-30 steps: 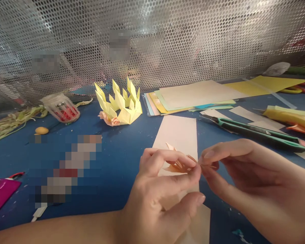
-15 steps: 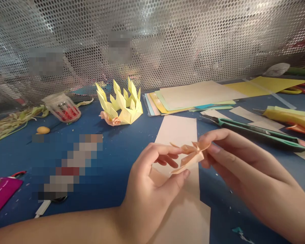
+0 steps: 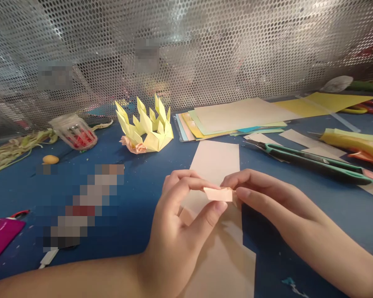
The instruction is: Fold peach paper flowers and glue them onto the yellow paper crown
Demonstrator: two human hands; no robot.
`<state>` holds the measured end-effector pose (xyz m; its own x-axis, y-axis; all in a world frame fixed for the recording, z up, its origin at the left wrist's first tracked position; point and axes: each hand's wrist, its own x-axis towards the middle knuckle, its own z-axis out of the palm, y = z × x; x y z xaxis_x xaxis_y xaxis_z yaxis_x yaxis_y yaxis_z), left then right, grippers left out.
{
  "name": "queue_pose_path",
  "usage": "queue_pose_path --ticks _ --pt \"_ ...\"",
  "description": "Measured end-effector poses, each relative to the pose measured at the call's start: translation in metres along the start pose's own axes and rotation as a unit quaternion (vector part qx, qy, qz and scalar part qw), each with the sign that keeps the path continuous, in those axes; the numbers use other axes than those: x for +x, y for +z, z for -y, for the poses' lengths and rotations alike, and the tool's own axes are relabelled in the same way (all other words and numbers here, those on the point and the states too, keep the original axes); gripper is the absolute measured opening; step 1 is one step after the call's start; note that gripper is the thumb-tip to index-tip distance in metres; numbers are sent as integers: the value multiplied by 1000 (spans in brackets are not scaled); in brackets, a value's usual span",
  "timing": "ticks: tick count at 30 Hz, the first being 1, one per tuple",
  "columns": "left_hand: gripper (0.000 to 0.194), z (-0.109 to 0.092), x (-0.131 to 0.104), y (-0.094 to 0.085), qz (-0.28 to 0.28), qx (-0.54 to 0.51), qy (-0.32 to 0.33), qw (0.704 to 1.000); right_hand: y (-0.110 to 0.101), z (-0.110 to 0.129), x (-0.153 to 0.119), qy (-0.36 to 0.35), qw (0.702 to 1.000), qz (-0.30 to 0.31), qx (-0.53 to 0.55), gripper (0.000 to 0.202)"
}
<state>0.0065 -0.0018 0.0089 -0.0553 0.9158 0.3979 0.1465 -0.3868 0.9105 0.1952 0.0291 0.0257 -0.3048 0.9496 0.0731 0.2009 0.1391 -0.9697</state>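
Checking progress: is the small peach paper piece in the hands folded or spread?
Folded: the peach paper piece is a compact flat block pinched between left hand and right hand.

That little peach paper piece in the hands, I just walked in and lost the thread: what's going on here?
A person pinches a small folded peach paper piece between both hands: the left hand grips its left end, the right hand its right end. They hold it just above a long peach paper strip lying on the blue table. Behind sit a spiky yellow folded paper crown and green-handled scissors, untouched.
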Motion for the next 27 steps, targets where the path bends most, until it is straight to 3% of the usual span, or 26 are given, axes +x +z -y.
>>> queue_pose_path --ticks 3,7,14,22,27 --pt "4 -2 -1 1 29 -30 -38 998 1 0 -4 -15 1000 -6 15 35" --pt "8 -4 1 1 106 -120 -101 982 0 -2 -5 -96 995 -13 -5 26" --pt "10 -7 2 0 146 -200 -166 955 -1 1 0 -132 990 1 -44 17" --pt "14 -10 4 -1 153 -227 -226 935 1 2 -2 -87 996 14 3 21" --pt "27 -10 5 1 149 -195 -252 936 2 3 -1 -50 997 16 49 29"
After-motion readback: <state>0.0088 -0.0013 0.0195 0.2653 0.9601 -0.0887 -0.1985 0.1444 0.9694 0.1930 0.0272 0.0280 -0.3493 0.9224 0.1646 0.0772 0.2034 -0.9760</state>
